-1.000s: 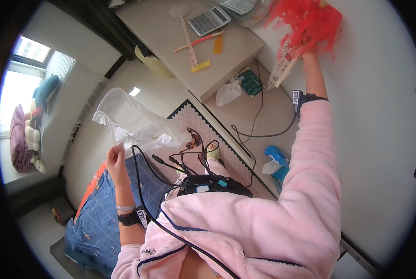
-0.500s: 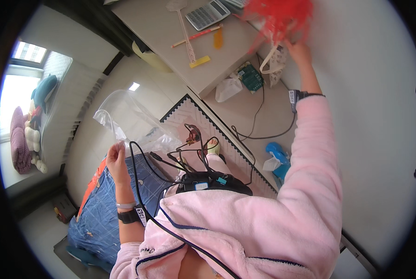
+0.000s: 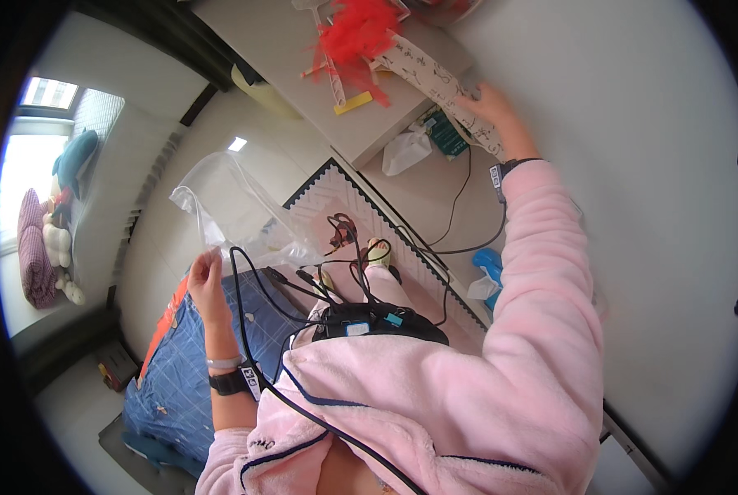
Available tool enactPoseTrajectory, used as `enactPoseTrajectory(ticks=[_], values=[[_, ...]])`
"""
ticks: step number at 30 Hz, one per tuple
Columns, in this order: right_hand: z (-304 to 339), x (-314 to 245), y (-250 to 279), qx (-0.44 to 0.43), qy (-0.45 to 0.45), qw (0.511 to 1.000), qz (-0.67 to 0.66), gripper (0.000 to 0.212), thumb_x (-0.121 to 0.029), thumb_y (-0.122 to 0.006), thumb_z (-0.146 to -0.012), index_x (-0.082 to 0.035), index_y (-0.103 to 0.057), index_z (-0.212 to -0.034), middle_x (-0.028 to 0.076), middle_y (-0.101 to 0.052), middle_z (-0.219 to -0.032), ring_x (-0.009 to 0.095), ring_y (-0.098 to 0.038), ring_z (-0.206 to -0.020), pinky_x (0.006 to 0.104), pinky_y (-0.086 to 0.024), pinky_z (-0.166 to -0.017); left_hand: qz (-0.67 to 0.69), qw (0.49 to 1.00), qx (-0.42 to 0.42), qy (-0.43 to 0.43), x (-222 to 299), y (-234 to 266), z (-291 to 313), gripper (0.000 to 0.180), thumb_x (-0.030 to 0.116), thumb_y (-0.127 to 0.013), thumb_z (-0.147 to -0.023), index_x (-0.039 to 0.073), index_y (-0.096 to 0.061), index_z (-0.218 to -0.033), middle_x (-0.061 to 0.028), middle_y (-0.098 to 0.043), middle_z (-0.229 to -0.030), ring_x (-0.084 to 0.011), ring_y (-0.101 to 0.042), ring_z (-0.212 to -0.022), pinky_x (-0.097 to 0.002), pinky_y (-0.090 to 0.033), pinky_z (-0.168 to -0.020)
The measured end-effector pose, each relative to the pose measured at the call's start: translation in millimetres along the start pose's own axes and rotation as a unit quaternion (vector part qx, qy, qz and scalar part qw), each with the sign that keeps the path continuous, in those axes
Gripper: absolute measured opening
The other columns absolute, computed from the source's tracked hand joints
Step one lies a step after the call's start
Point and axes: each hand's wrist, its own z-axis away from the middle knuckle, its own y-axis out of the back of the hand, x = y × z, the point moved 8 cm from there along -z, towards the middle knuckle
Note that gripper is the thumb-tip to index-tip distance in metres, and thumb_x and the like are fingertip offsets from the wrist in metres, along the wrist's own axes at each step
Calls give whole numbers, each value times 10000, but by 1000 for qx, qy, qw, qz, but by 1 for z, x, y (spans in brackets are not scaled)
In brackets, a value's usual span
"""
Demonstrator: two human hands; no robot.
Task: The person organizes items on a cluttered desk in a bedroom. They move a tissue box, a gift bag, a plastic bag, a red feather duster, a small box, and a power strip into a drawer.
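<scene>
At centre left, my left hand is closed, its fingers pinching the edge of a large clear plastic bag. The bag hangs out to the right of the fingers, loose and wrinkled. My right hand is stretched to the upper right, closed on a long white strip with black markings. At the strip's far end, a bright red feathery bundle hangs over the desk. Exactly how the bundle joins the strip cannot be made out. The strip's near end hangs down by my right wrist.
The desk holds a pale long-handled thing with a yellow end. Beneath it are a green box and a white tissue pack. Black cables run across my body. A blue-covered bed lies at the left.
The red bundle has swung left and lower over the desk, covering the calculator. The white strip now shows stretched out beside my right hand. My left hand and the bag have barely moved.
</scene>
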Motion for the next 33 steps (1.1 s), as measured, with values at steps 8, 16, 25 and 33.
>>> enactPoseTrajectory(ticks=[8,16,25,33], values=[[12,-9,-52,26,85,979,-183,782,-342,-848,-624,-8,-526,-1254,220,-620,-1187,365,-587,-1115,406,-469,-940,-15,1000,-1,11,8,-19,4,28,62,-630,-918,36,-625,-907,77,-543,-810,-3,-439,-703,-166,-327,-608],[50,-11,-38,96,12,957,-275,766,-192,-867,-595,-11,-497,-1240,196,-641,-1131,362,-607,-1071,400,-480,-900,2,1000,1,-12,22,-24,5,37,35,-630,-912,38,-612,-879,75,-533,-791,-3,-425,-691,-169,-324,-598],[76,104,-3,152,-85,961,-216,738,-202,-872,-600,31,-508,-1198,206,-650,-1111,342,-632,-1033,390,-492,-873,13,1000,-4,12,1,-15,2,44,20,-628,-905,18,-653,-941,47,-598,-862,-14,-519,-783,-157,-397,-692],[58,135,-37,152,-134,956,-211,734,-293,-878,-588,50,-538,-1140,227,-650,-1087,361,-635,-1012,417,-509,-829,-11,1000,5,7,13,-18,2,50,26,-630,-900,22,-656,-943,54,-592,-843,-10,-505,-765,-160,-385,-675]])
